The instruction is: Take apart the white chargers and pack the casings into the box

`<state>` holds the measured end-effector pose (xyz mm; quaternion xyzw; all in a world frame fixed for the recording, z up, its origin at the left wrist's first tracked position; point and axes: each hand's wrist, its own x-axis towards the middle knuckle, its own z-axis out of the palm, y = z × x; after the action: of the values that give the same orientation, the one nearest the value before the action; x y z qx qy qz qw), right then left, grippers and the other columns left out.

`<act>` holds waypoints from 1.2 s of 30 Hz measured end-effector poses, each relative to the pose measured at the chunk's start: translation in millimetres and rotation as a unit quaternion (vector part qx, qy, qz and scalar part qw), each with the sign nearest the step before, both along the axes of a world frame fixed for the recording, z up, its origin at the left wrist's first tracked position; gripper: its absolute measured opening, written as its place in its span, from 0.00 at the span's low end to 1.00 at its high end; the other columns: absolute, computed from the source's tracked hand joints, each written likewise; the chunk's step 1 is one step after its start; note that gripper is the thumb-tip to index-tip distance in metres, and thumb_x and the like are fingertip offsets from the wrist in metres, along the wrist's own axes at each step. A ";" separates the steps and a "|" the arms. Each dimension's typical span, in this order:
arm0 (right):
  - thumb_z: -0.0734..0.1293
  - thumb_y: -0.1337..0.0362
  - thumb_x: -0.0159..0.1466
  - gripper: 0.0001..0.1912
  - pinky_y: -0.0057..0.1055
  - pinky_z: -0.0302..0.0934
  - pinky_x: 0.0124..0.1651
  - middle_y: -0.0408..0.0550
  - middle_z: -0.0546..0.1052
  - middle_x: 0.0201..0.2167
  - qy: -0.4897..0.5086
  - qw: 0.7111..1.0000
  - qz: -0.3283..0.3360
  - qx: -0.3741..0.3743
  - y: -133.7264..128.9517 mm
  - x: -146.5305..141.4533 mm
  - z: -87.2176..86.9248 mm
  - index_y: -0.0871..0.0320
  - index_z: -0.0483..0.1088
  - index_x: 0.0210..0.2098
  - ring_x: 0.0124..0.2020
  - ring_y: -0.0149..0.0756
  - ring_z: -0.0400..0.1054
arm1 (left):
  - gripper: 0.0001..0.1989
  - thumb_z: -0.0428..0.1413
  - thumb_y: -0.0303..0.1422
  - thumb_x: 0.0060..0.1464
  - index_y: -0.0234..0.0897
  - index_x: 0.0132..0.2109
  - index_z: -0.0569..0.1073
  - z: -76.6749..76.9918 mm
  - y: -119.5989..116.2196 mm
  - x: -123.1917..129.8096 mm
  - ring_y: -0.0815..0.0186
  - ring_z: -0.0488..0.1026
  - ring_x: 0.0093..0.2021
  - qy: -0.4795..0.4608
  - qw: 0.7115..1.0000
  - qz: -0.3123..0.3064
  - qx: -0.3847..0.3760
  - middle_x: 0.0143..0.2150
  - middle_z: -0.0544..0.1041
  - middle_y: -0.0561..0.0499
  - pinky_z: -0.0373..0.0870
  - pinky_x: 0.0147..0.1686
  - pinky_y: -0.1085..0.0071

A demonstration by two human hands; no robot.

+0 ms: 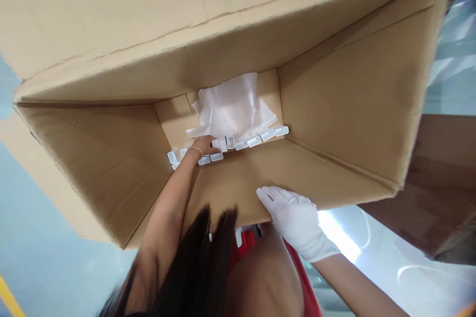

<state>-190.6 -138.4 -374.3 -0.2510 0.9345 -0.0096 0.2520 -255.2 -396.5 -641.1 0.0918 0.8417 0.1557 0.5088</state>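
A deep cardboard box [230, 44] lies open before me. Down at its bottom, my bare left hand [204, 145] bends its fingers against a small white box [220, 145] in a row of several others; its fingertips are partly hidden. More white boxes [254, 140] continue the row to the right, beside crumpled translucent wrapping sheets [232, 106]. My right hand [295, 218], in a white glove, rests on the near rim of the cardboard box with its fingers stretched over the inner wall, holding nothing.
Another brown cardboard box [442, 183] stands at the right. Dark hair [201, 267] hangs across the lower middle. A large box flap spreads along the top, and a yellow floor line [9, 297] shows at lower left.
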 end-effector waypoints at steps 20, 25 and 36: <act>0.67 0.74 0.59 0.13 0.30 0.55 0.31 0.38 0.80 0.35 -0.027 1.000 -0.005 0.012 -0.7 -1.9 1.3 0.53 0.77 0.39 0.32 0.33 0.74 | 0.17 0.54 0.40 0.63 0.35 0.54 0.70 6.9 8.4 -4.3 0.58 0.71 0.54 0.136 0.988 0.071 -0.015 0.55 0.72 0.43 0.70 0.53 0.53; 0.67 0.74 0.60 0.14 0.29 0.56 0.32 0.39 0.80 0.38 -0.066 0.997 -0.010 0.027 -1.7 -1.3 0.8 0.52 0.76 0.42 0.34 0.33 0.74 | 0.16 0.55 0.39 0.62 0.34 0.53 0.71 7.2 2.9 -2.7 0.57 0.71 0.54 0.094 0.995 0.001 0.029 0.55 0.72 0.44 0.70 0.54 0.52; 0.63 0.73 0.63 0.14 0.30 0.54 0.33 0.41 0.80 0.40 -0.107 0.993 -0.017 0.041 -2.3 -4.8 4.4 0.52 0.75 0.43 0.35 0.33 0.73 | 0.17 0.54 0.41 0.63 0.34 0.53 0.71 1.5 27.8 -3.4 0.57 0.71 0.55 0.090 0.995 0.036 0.008 0.54 0.73 0.44 0.69 0.55 0.51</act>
<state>-195.4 -140.7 -369.9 -0.2221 0.9060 -0.0019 0.3603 -258.6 -368.7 -639.6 0.0792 0.8856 0.1723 0.4240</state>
